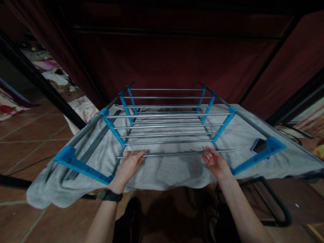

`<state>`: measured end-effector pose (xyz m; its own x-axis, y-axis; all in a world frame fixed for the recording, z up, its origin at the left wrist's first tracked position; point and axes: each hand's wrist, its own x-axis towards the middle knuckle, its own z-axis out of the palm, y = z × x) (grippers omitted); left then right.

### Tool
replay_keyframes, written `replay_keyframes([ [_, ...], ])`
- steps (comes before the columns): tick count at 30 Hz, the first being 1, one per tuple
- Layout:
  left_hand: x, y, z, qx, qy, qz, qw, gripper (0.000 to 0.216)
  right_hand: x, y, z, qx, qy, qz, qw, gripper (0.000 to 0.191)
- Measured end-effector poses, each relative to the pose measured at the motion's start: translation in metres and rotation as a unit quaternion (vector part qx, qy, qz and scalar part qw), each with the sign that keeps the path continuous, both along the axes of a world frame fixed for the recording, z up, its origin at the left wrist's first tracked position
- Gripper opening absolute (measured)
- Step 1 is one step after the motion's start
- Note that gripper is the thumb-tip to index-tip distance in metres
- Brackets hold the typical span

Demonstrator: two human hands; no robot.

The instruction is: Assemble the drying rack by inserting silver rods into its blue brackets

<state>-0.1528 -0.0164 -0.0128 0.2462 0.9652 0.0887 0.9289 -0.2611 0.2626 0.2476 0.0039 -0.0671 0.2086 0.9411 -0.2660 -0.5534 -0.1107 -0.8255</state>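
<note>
Two hands — left (pixel 130 164), right (pixel 215 162) — hold one rod (pixel 174 154) between them

Place: we take this for a home, a lived-in room.
Floor: we see terracotta tiles (pixel 30 135) and a flowered rug (pixel 7 109).
Laundry: a drying rack (pixel 167 116) sits on a grey towel (pixel 162 172).
Clutter: we see heaped clothes (pixel 50 72) beside a dark red curtain (pixel 164 57).

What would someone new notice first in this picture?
The drying rack with bright blue joints and grey rails fills the centre, lying on a grey towel. In front, the left hand and right hand hold a loose metal rod near its ends. A phone lies at right.
</note>
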Motion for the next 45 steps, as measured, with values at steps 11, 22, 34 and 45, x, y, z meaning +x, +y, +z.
replay_keyframes([
  [11, 0.028, 0.01, -0.019, -0.057, 0.132, -0.022, 0.989, 0.028, 0.001, 0.0, -0.009, -0.105, 0.08, -0.08, 0.988, 0.015],
  [22, 0.041, 0.004, -0.016, -0.044, 0.131, -0.024, 0.99, 0.05, 0.015, 0.007, 0.003, -0.153, 0.073, -0.133, 0.977, 0.021],
  [34, 0.043, 0.002, -0.01, -0.054, 0.09, -0.047, 0.993, 0.038, 0.013, 0.006, -0.006, -0.145, 0.054, -0.128, 0.98, 0.021],
  [45, 0.062, 0.001, -0.01, -0.045, 0.081, -0.071, 0.993, 0.025, -0.02, 0.0, -0.008, -0.117, 0.08, -0.095, 0.985, 0.017],
])
